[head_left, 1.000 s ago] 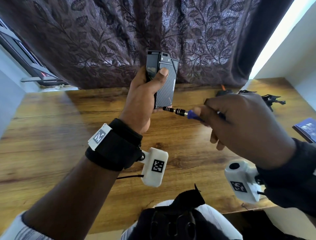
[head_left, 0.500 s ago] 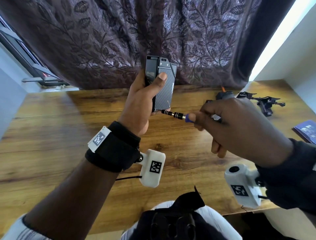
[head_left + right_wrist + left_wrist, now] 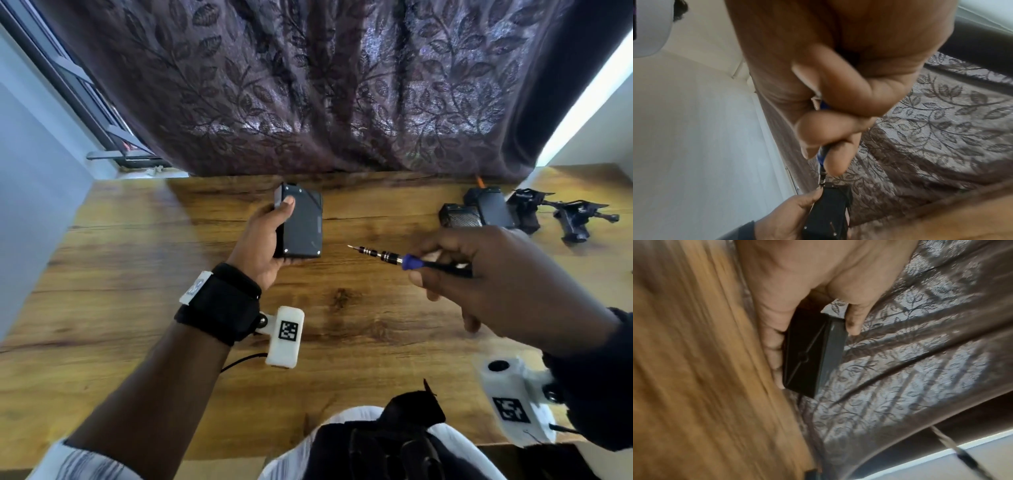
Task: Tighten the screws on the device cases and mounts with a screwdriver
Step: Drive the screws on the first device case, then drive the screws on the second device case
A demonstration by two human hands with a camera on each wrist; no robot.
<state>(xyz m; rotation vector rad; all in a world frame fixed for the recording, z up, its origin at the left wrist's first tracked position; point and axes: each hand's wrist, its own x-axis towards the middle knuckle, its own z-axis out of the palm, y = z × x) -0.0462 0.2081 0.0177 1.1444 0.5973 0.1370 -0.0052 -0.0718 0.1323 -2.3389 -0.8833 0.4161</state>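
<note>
My left hand (image 3: 270, 236) grips a black device case (image 3: 303, 224) low over the wooden table (image 3: 137, 308), thumb along its left edge. In the left wrist view the fingers (image 3: 772, 345) lie under the case (image 3: 807, 353) and the thumb sits on its top edge. My right hand (image 3: 455, 270) pinches a small screwdriver (image 3: 394, 257) with a blue collar. Its tip points left at the case and stands a short way off its lower right corner. The right wrist view shows the screwdriver (image 3: 823, 160) between thumb and fingers, above the case (image 3: 828, 214).
More black cases (image 3: 479, 212) and black mounts (image 3: 575, 219) lie at the table's far right. A dark patterned curtain (image 3: 325, 85) hangs behind the table, with a window frame (image 3: 85, 113) at the left and a white wall at the right.
The left hand has lowered the case from in front of the curtain down toward the table. The screwdriver tip has come off the case's bottom edge and drawn back to the right.
</note>
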